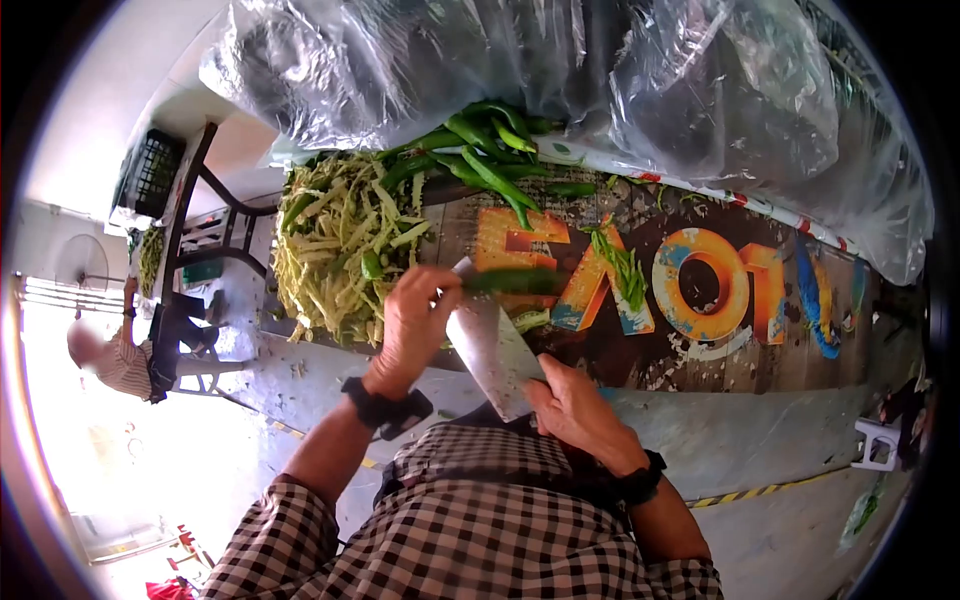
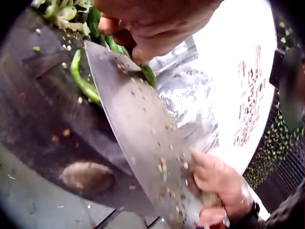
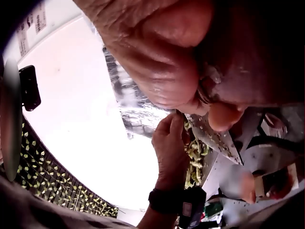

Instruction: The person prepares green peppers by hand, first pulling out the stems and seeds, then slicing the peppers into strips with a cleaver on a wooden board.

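Green pepper [image 1: 518, 281] at the cleaver's [image 1: 490, 345] far end

The left wrist view shows seeds [image 2: 163, 168] speckling the cleaver's face, barely discernible in the head view. Left hand [image 1: 410, 318], fingers bent, pinches the pepper; right hand [image 1: 582, 408] grips the cleaver's near end. The pepper's long axis runs crosswise, free end pointing right of the cleaver

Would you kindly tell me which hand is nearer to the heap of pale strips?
Left: the left hand, holding a green pepper, is by the right edge of the heap of pale strips; the right hand, gripping the cleaver, is farther right.
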Action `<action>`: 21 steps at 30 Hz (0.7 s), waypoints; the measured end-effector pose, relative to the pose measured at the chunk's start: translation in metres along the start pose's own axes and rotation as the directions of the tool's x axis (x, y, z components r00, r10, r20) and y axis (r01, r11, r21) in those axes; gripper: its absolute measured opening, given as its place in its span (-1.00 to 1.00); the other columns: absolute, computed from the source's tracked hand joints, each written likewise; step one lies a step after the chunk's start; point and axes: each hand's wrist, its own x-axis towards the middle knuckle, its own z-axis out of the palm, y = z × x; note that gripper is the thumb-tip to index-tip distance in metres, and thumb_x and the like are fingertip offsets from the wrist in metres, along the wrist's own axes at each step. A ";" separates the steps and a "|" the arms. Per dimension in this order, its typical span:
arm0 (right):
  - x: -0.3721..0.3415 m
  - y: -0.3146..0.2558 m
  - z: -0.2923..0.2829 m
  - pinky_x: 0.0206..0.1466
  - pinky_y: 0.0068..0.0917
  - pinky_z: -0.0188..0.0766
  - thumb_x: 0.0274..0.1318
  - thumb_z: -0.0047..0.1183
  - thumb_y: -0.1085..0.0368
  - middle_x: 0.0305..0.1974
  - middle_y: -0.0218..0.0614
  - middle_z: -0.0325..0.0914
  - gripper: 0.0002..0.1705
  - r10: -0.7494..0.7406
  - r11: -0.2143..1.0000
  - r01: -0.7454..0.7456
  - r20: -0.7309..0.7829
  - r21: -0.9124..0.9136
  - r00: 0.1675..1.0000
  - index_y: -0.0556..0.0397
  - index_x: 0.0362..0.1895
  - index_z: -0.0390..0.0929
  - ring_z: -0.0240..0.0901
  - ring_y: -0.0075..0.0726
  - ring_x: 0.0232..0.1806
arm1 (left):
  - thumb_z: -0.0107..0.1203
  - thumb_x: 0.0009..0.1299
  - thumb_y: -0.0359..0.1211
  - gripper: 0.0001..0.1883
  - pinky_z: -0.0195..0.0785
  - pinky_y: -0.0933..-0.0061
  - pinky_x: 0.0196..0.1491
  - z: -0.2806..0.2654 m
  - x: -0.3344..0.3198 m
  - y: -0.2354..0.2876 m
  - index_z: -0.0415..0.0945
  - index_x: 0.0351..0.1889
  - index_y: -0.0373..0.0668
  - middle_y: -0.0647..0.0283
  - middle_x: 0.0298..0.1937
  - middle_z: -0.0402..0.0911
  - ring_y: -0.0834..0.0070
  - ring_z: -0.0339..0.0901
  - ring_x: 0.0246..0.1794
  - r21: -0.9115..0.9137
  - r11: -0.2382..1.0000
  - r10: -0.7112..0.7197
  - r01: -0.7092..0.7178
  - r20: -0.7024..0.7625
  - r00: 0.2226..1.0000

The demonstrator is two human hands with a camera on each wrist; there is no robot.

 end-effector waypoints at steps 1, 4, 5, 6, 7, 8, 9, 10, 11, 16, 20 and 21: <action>-0.006 0.000 -0.006 -0.55 -0.50 0.32 0.32 -0.09 0.31 -0.63 -0.37 0.33 -0.80 0.037 0.999 -0.037 -0.006 -0.018 0.999 0.23 -0.27 0.32 0.34 -0.57 -0.65 | 0.17 0.21 -0.56 -0.88 0.37 0.44 -0.38 -0.003 0.006 -0.004 0.54 -0.29 -0.25 0.16 -0.38 0.57 0.40 0.50 -0.47 0.018 0.999 -0.027 0.027 -0.010 1.000; -0.028 -0.019 -0.030 -0.54 -0.52 0.31 0.31 -0.07 0.32 -0.61 -0.36 0.38 -0.81 0.165 0.986 -0.166 -0.028 -0.013 0.986 0.23 -0.27 0.38 0.35 -0.57 -0.65 | 0.19 0.20 -0.53 -0.80 0.39 0.40 -0.29 -0.004 0.020 -0.021 0.55 -0.19 -0.25 0.14 -0.29 0.57 0.33 0.53 -0.38 0.084 0.992 -0.089 0.090 -0.011 0.996; -0.037 -0.029 -0.038 -0.55 -0.53 0.30 0.30 -0.07 0.33 -0.60 -0.36 0.40 -0.82 0.224 0.974 -0.223 -0.036 0.032 0.974 0.23 -0.26 0.39 0.36 -0.57 -0.65 | 0.20 0.20 -0.52 -0.79 0.41 0.38 -0.25 -0.004 0.021 -0.022 0.56 -0.18 -0.25 0.13 -0.26 0.58 0.30 0.54 -0.32 0.095 0.993 -0.068 0.071 -0.040 0.997; -0.045 -0.036 -0.045 -0.55 -0.54 0.30 0.29 -0.06 0.33 -0.60 -0.36 0.42 -0.83 0.283 0.957 -0.280 -0.042 0.076 0.958 0.23 -0.25 0.41 0.37 -0.56 -0.65 | 0.20 0.20 -0.51 -0.77 0.42 0.37 -0.20 -0.004 0.022 -0.021 0.56 -0.16 -0.24 0.12 -0.23 0.59 0.28 0.55 -0.27 0.108 0.993 -0.047 0.054 -0.069 0.997; -0.054 -0.038 -0.051 -0.54 -0.51 0.30 0.27 -0.06 0.33 -0.60 -0.35 0.42 -0.83 0.312 0.949 -0.307 -0.072 0.073 0.947 0.22 -0.24 0.42 0.37 -0.55 -0.64 | 0.21 0.19 -0.50 -0.76 0.44 0.35 -0.16 -0.005 0.022 -0.018 0.57 -0.15 -0.24 0.12 -0.20 0.59 0.25 0.56 -0.21 0.120 0.992 -0.027 0.038 -0.096 0.995; -0.065 -0.038 -0.057 -0.52 -0.49 0.31 0.25 -0.05 0.32 -0.60 -0.33 0.43 -0.82 0.340 0.940 -0.334 -0.103 0.069 0.935 0.22 -0.24 0.42 0.37 -0.53 -0.63 | 0.23 0.18 -0.46 -0.74 0.43 0.30 -0.10 -0.007 0.019 -0.011 0.56 -0.14 -0.24 0.10 -0.18 0.59 0.20 0.55 -0.15 0.129 0.992 -0.002 0.007 -0.040 0.999; -0.074 -0.039 -0.062 -0.51 -0.46 0.32 0.23 -0.05 0.32 -0.60 -0.32 0.44 -0.82 0.365 0.931 -0.359 -0.134 0.067 0.921 0.21 -0.23 0.43 0.37 -0.52 -0.62 | 0.25 0.17 -0.43 -0.72 0.43 0.25 -0.05 -0.011 0.013 0.001 0.56 -0.13 -0.23 0.09 -0.15 0.59 0.14 0.53 -0.10 0.135 0.990 0.023 -0.024 0.015 1.000; -0.083 -0.040 -0.066 -0.51 -0.48 0.32 0.24 -0.06 0.32 -0.60 -0.33 0.45 -0.81 0.379 0.925 -0.374 -0.135 0.063 0.916 0.21 -0.19 0.45 0.37 -0.52 -0.61 | 0.27 0.16 -0.40 -0.69 0.42 0.20 0.01 -0.012 0.006 0.010 0.56 -0.13 -0.22 0.07 -0.12 0.59 0.09 0.52 -0.04 0.141 0.988 0.048 -0.057 0.070 0.996; -0.090 -0.040 -0.071 -0.50 -0.50 0.31 0.24 -0.07 0.32 -0.59 -0.33 0.45 -0.79 0.391 0.920 -0.386 -0.137 0.059 0.910 0.21 -0.15 0.46 0.38 -0.53 -0.61 | 0.30 0.13 -0.36 -0.62 0.38 0.21 0.07 -0.005 -0.005 0.006 0.53 -0.08 -0.20 0.10 -0.05 0.57 0.10 0.48 -0.01 0.088 0.995 0.039 -0.056 0.189 0.981; -0.105 -0.036 -0.069 -0.51 -0.62 0.31 0.26 -0.07 0.37 -0.43 -0.43 0.50 -0.76 0.477 0.867 -0.451 -0.091 0.213 0.874 0.19 -0.03 0.47 0.34 -0.61 -0.59 | 0.32 0.08 -0.37 -0.53 0.34 0.18 0.10 0.013 -0.026 0.025 0.48 -0.03 -0.20 0.11 -0.01 0.50 0.10 0.41 0.04 0.169 0.980 0.046 -0.105 0.322 0.946; -0.095 -0.029 -0.073 -0.50 -0.63 0.30 0.30 -0.07 0.33 -0.36 -0.45 0.52 -0.74 0.415 0.891 -0.391 -0.066 0.228 0.907 0.18 0.01 0.46 0.33 -0.64 -0.57 | 0.28 0.10 -0.42 -0.60 0.39 0.16 -0.02 0.024 -0.030 0.023 0.47 -0.08 -0.22 0.08 -0.17 0.54 0.07 0.48 -0.15 0.117 0.992 0.013 -0.044 0.252 0.968; -0.093 -0.031 -0.073 -0.49 -0.63 0.30 0.30 -0.07 0.33 -0.40 -0.44 0.50 -0.74 0.400 0.900 -0.377 -0.071 0.221 0.914 0.19 0.00 0.47 0.34 -0.64 -0.57 | 0.26 0.11 -0.43 -0.62 0.41 0.15 -0.06 0.025 -0.029 0.024 0.46 -0.10 -0.22 0.07 -0.21 0.55 0.05 0.50 -0.21 0.084 0.996 -0.032 0.012 0.242 0.970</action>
